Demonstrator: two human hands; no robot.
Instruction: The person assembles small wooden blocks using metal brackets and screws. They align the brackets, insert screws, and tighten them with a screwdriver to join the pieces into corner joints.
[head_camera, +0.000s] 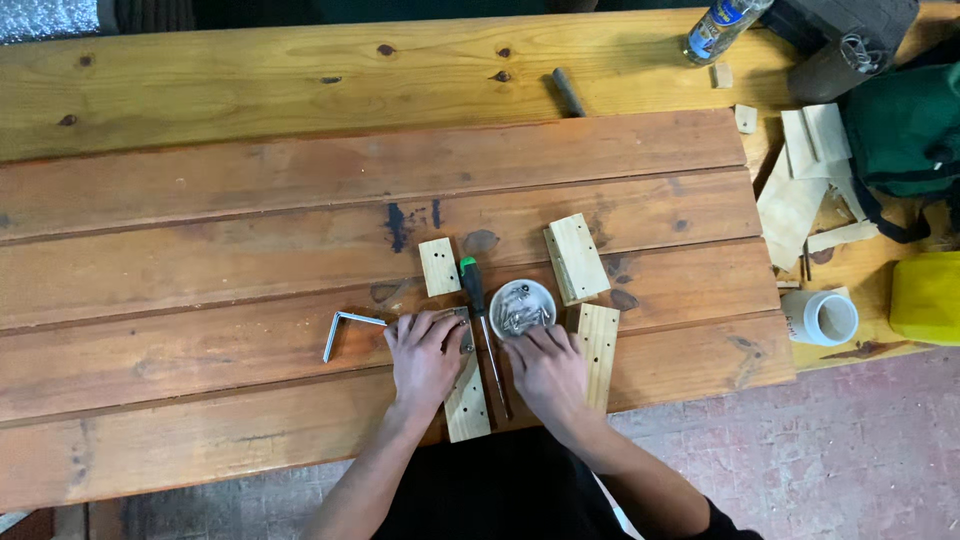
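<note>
Head view: left hand (425, 355) flat on wood strip (467, 400); right hand (545, 368) fingers dipping into screw bowl (522, 307) near counter's front edge; a nudge could spill it.

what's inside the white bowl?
The white bowl holds a pile of metal screws. The right hand reaches over its near rim, fingertips covering that edge, so what lies there and the bowl's bottom cannot be seen.

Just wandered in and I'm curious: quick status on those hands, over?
Left hand flat on a long pale wooden strip beside a bent metal bracket. Right hand fingertips at the small white bowl of screws. Green-handled screwdriver lies between them.
</note>
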